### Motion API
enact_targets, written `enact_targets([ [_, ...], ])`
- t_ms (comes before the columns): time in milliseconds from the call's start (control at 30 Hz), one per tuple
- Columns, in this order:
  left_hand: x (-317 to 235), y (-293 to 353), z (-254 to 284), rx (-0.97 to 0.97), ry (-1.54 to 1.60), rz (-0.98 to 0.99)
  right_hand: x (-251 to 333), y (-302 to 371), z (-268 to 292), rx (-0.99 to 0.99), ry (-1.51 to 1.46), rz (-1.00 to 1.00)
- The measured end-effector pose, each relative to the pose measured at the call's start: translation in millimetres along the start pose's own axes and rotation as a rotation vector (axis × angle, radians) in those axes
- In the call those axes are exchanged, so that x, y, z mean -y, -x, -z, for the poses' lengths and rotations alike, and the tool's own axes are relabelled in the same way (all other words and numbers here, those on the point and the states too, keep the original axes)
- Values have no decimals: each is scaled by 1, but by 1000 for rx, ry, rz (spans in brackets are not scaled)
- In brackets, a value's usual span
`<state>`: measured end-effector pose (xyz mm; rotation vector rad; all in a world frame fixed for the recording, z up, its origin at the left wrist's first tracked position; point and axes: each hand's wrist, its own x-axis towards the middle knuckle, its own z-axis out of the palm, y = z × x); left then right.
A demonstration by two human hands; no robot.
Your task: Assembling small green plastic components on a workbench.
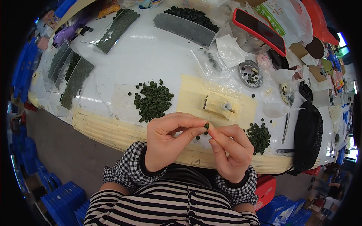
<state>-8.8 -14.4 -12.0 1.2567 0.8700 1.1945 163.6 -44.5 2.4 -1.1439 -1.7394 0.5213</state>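
Between the fingertips of both hands is a small dark green disc (206, 126). My left hand (167, 137) pinches it with thumb and forefinger. From the other side my right hand (233, 150) presses a forefinger to it, its other fingers curled and its thumb lower down. Just beyond them, a pale block-like fixture (218, 105) with a small upright tube stands on a yellow sheet (190, 88). A big heap of similar green discs (152, 101) lies left of the fixture. To the right of my right hand is a smaller heap (258, 138).
Clear bins (184, 30) of green pieces stand at the back and left. Toward the right are a round metal dish (250, 74), a red-cased phone (259, 32), a squeeze bottle (277, 110), tweezers (286, 128) and a black mesh bag (308, 130). Yellow padding (109, 130) covers the front edge.
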Motion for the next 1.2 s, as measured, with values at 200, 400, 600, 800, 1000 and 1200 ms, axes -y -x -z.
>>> enact_targets([
  [200, 0, 0, 1, 22, -5, -11, -1, 1, 0, -5, -25, -19],
  [400, 1, 0, 1, 37, 47, 1, 0, 0, 0, -12, 3, 0],
  [600, 1, 0, 2, 49, 46, 0, 1, 0, 0, -17, 6, 1],
  [800, 0, 0, 3, 61, 27, 2, 0, 0, -1, -22, -3, -1],
  [1000, -1, 0, 2, 51, 31, 0, 1, 0, -1, -21, -1, -1],
  [1200, 2, 0, 3, 63, 34, -21, 1, 0, -1, -15, -4, -1],
])
